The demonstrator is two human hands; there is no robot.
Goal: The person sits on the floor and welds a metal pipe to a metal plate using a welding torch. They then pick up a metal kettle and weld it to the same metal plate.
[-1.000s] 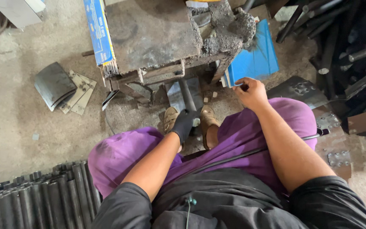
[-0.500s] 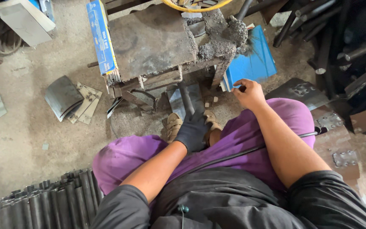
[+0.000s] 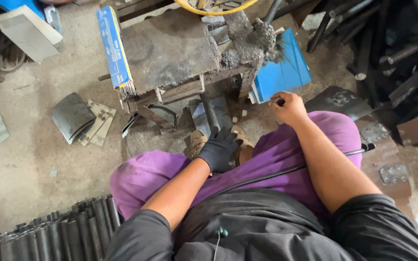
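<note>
I sit in purple trousers over a concrete floor. My left hand (image 3: 218,149), in a black glove, reaches down between my knees and rests over my tan shoes (image 3: 197,141), close to a dark metal rod (image 3: 209,112) lying on a grey plate (image 3: 200,118). Its fingers are spread and hold nothing. My right hand (image 3: 289,107) is bare and pinches a thin rod-like tool (image 3: 275,101) above my right knee, beside a blue box (image 3: 284,72). A black cable (image 3: 286,170) runs across my lap.
A low, rusty metal work stand (image 3: 170,53) crusted with slag stands ahead, a blue carton of welding rods (image 3: 114,50) leaning on its left. Curved and flat metal pieces (image 3: 73,118) lie left. Dark pipes (image 3: 68,232) sit at lower left, scrap bars (image 3: 388,53) at right.
The view has shifted, so the stand sits lower in frame. My left hand slid down and right over my shoes. My right hand stayed near the blue box.
</note>
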